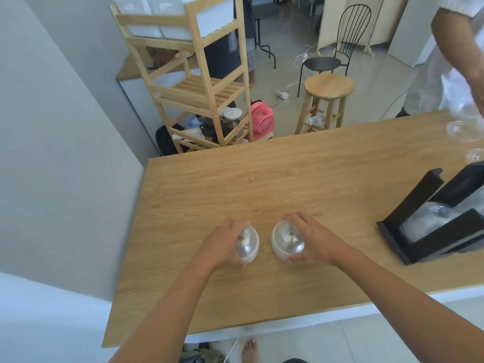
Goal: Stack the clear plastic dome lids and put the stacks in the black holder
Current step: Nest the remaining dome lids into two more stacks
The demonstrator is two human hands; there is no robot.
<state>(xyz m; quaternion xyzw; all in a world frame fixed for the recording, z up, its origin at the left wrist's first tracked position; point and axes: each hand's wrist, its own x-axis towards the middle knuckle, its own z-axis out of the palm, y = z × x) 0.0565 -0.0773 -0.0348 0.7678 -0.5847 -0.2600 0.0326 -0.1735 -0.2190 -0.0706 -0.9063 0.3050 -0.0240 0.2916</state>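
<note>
The left hand (pixel 222 241) grips one dome lid (pixel 247 244), the right hand (pixel 313 238) another lid stack (pixel 286 243) just beside; align rims squarely, nest gently, avoid crushing.

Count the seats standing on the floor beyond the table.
2: a black wire chair farther back, and a wooden stool nearer the table. Others may be hidden.

text: none readable | labels/brands/numbers: none | dark panel (pixel 231 43) behind wooden shelf (pixel 199 82): white marks, too blurred to read
</note>
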